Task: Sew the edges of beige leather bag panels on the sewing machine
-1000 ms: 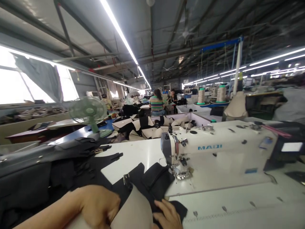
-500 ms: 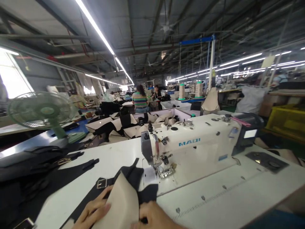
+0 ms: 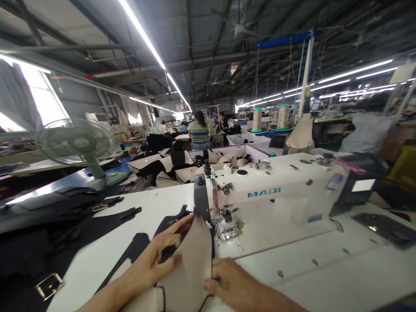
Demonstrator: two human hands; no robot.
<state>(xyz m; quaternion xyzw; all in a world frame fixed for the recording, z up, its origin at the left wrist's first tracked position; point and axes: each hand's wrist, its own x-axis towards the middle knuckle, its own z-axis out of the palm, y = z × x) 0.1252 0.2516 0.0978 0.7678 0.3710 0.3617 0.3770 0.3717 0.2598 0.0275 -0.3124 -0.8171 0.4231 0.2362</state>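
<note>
Since a moment ago you've slid the beige panel (image 3: 191, 264) up to the sewing machine (image 3: 260, 203), its tip now beside the presser foot (image 3: 227, 234), your left hand (image 3: 156, 260) pinching its near-left edge, your right hand (image 3: 227, 284) curled loosely on its right edge.

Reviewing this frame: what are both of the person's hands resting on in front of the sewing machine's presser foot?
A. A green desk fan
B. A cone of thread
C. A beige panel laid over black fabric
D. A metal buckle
C: the left hand and the right hand both press on the beige panel, which lies over black fabric just before the sewing machine.
</note>
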